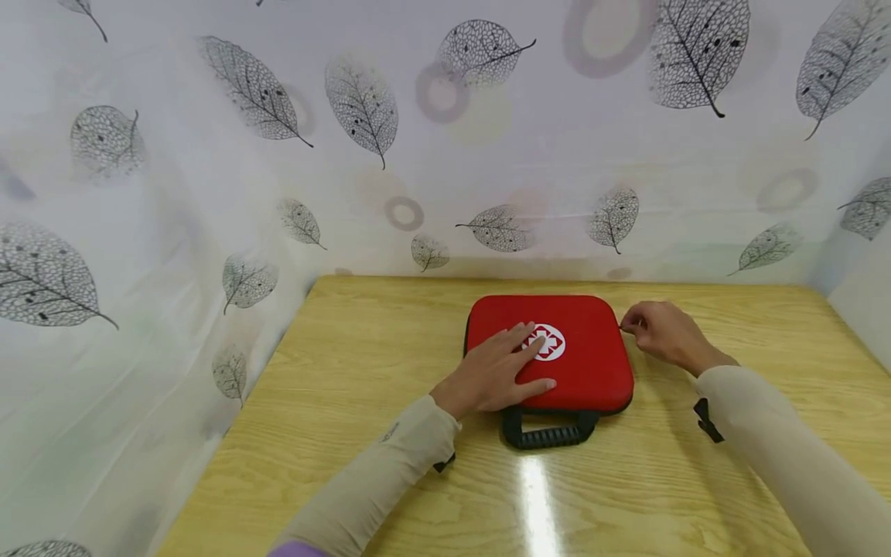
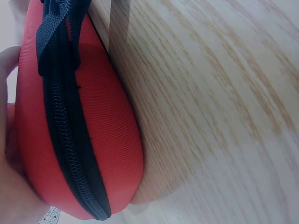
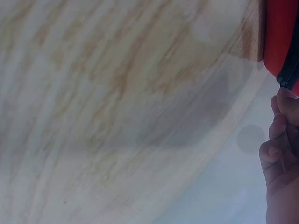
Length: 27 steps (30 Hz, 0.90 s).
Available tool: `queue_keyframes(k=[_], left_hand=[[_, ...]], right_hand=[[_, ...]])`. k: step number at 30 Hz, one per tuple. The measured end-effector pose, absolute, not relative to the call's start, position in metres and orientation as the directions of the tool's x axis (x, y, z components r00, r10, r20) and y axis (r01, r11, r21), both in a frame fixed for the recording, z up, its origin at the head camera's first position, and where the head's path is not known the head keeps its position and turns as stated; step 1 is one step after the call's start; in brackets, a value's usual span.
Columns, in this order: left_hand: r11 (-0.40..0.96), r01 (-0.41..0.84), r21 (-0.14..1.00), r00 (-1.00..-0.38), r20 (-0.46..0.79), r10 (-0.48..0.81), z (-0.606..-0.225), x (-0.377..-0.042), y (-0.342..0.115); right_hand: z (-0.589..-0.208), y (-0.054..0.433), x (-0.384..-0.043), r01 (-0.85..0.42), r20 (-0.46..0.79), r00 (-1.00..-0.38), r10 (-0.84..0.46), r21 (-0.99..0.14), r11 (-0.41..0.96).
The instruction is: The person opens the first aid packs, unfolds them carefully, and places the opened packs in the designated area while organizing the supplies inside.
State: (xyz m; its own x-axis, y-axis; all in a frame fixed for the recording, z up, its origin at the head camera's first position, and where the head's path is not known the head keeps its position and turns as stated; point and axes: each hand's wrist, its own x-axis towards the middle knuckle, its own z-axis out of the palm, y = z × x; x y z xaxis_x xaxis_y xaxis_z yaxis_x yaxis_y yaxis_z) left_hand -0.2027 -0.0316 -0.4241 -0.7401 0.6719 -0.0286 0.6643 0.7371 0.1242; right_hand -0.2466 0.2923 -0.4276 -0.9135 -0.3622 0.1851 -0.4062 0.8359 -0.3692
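A red first aid case (image 1: 592, 348) with a white cross emblem lies flat on the wooden table, its black handle (image 1: 550, 438) toward me. My left hand (image 1: 497, 371) rests on the lid with fingers spread, partly over the emblem. At the case's right side, my right hand (image 1: 664, 333) pinches a small zipper pull (image 3: 282, 83) between thumb and finger. In the left wrist view, the black zipper (image 2: 65, 126) runs along the case's side with its teeth closed there. A black handle strap (image 2: 51, 35) shows above it.
The wooden table (image 1: 348, 356) extends around the case on all sides. A pale curtain (image 1: 390, 193) with leaf prints hangs behind the table's back edge and along its left side. Light reflects off the table in front of the handle.
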Motion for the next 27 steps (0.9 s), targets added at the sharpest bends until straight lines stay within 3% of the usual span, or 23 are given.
queue_keyframes(k=[27], left_hand=[[0.732, 0.670, 0.118, -0.736, -0.023, 0.677, -0.425, -0.202, -0.033]], right_hand=[[-0.421, 0.291, -0.190, -0.443, 0.143, -0.896, -0.420, -0.344, 0.828]])
